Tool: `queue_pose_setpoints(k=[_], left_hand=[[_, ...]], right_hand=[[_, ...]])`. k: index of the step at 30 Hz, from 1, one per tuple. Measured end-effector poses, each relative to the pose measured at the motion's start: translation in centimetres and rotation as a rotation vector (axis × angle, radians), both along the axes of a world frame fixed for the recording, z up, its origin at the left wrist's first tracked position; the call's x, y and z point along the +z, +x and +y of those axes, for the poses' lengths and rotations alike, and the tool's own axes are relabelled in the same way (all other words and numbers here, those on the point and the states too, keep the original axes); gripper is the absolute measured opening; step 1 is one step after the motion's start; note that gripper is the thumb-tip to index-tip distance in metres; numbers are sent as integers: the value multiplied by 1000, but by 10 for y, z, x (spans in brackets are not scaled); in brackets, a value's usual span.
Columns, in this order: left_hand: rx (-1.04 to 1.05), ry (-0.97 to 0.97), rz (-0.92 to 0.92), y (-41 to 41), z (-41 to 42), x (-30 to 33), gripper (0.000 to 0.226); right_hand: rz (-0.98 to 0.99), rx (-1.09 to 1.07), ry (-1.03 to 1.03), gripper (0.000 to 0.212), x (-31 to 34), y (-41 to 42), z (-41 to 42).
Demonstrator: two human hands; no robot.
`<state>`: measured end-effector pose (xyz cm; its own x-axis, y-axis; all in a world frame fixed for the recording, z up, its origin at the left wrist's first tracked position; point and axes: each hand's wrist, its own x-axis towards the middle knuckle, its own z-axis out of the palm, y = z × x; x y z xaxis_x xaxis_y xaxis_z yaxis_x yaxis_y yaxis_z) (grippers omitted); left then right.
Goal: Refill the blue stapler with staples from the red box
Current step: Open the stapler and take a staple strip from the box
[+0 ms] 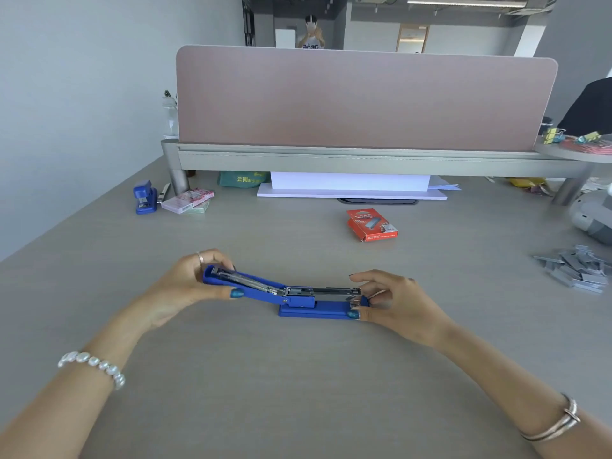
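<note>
The blue stapler (298,301) lies on the grey desk in front of me, swung wide open. Its blue lid points left and its metal staple channel lies flat on the base. My left hand (185,286) grips the far left end of the lid between thumb and fingers. My right hand (390,299) pinches the right end, thumb on the base and fingers on the channel's tip. The red box (371,225) of staples rests shut on the desk behind the stapler, a little to the right, touched by neither hand.
A heap of loose staple strips (578,268) lies at the right edge. A second, small blue stapler (144,197) and pink boxes (187,201) sit far left. A pink divider (364,97) on a raised shelf closes the back, with white paper (351,187) under it.
</note>
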<state>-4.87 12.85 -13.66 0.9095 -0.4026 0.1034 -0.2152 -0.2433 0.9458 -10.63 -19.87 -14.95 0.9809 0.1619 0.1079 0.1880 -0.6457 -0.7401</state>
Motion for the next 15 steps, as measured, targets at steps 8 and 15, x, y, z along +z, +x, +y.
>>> queue_pose_setpoints(k=[8,15], left_hand=[[-26,111,-10,6,1,-10,68],[-53,189,-68,5,-15,-12,48]], right_hand=[[46,-50,28,24,29,31,-12],[-175,-333,-351,51,12,117,-23]])
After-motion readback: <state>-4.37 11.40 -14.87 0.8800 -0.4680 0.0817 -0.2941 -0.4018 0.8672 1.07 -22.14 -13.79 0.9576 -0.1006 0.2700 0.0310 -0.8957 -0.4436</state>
